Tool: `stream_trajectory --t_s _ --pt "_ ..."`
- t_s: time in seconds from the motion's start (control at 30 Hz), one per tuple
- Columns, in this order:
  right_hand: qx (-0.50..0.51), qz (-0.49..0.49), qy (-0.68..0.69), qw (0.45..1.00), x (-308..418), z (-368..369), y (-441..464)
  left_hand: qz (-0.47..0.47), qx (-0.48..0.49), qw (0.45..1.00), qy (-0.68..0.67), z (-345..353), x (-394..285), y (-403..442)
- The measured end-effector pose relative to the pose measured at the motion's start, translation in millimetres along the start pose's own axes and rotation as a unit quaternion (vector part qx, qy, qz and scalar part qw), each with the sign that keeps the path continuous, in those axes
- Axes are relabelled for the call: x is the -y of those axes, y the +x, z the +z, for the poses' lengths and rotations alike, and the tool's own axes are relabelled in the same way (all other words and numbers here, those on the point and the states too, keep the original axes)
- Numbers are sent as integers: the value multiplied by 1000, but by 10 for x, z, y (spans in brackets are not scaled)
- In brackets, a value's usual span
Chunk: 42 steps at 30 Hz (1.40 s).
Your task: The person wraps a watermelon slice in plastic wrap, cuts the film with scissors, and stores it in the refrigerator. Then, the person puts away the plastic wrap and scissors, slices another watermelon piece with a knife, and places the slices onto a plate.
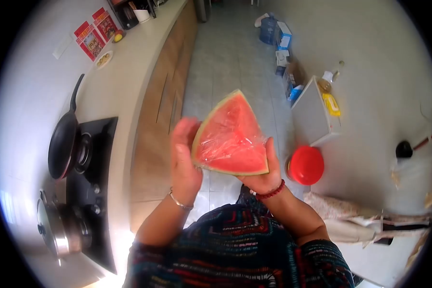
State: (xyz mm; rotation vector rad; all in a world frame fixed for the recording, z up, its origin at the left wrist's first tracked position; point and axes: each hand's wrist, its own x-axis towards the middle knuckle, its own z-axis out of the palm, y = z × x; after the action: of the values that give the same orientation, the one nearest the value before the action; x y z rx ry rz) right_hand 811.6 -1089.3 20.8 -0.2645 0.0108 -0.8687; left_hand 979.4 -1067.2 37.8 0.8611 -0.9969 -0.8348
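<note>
A large wedge of watermelon [235, 139] with red flesh and a pale green rind edge is held up in front of my body, its point away from me. Clear plastic wrap covers the flesh and catches the light. My right hand [264, 175] grips the wedge from below at its right corner, the thumb along its side. Against the left rind rests my left hand [185, 158], its fingers slightly blurred and reaching partly behind the wedge.
On my left, a counter [129, 81] carries a black frying pan [65, 144], a gas stove [93, 192] and a lidded steel pot [57, 228]. A red round stool or lid [306, 165] and a white cabinet [314, 113] stand at right. Boxes [283, 36] line the wall.
</note>
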Motion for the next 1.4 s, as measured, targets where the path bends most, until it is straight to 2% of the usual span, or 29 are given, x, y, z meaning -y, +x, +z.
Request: stream_trajectory --t_s 0.07,0.1,0.23,0.47,0.6,0.67,0.77,0.93,1.13,1.2,1.4 --pt "-5 3 -14 1000 344 -34 284 -40 33 996 -71 249 190 309" --pt "-23 10 -30 999 332 2 477 -48 34 985 -165 162 203 478" --pt "-16 30 -1 999 698 -92 1066 -76 -2 985 -152 295 351 1061" --pt "-56 41 8 998 1129 -409 2309 -99 -35 965 -242 161 908 2240" --pt "-88 -19 -57 994 1332 -466 3103 -132 25 931 -340 10 1179 3182" --pt "-74 -63 -33 995 1522 -468 3464 -193 72 909 -362 58 1317 3679" --pt "-97 -118 -57 987 1803 -541 3895 -188 125 912 -342 175 1598 4269" --pt "-105 -150 -84 979 2522 -836 4469 -153 196 928 -279 515 2293 5119" --pt "-65 -96 -79 990 3614 -1203 5487 -159 170 936 -262 1028 2815 6290" --pt "-40 -33 -49 997 3961 -1284 5903 -149 121 935 -298 1169 2852 6713" --pt "-13 33 2 999 4606 -1490 7187 -114 72 948 -289 1161 3250 7940"
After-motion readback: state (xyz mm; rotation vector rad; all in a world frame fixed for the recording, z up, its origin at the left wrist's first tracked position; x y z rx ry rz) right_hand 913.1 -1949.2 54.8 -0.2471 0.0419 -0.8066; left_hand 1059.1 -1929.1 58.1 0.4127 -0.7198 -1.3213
